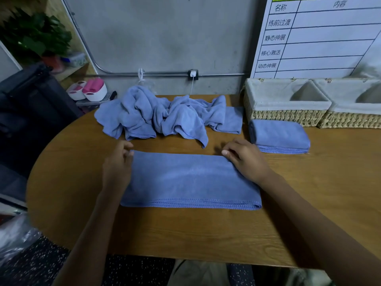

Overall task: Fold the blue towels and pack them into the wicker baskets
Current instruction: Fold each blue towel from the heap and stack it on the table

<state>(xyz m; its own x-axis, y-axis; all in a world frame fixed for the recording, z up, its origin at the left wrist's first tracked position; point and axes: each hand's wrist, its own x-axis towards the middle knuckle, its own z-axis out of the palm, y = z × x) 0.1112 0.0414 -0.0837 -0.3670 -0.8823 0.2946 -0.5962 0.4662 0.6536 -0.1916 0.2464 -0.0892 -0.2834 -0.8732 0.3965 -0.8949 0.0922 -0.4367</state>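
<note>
A blue towel, folded into a long flat strip, lies in front of me on the wooden table. My left hand pinches its far left corner. My right hand pinches its far right corner. Behind it sits a crumpled pile of blue towels. A finished folded towel rests to the right, just in front of the wicker baskets. Two cloth-lined wicker baskets, the left one and the right one, stand at the back right; I see nothing inside them.
A whiteboard chart leans on the wall behind the baskets. A charger cable hangs from a wall socket. White tubs with pink items and a dark bag sit to the left, off the table.
</note>
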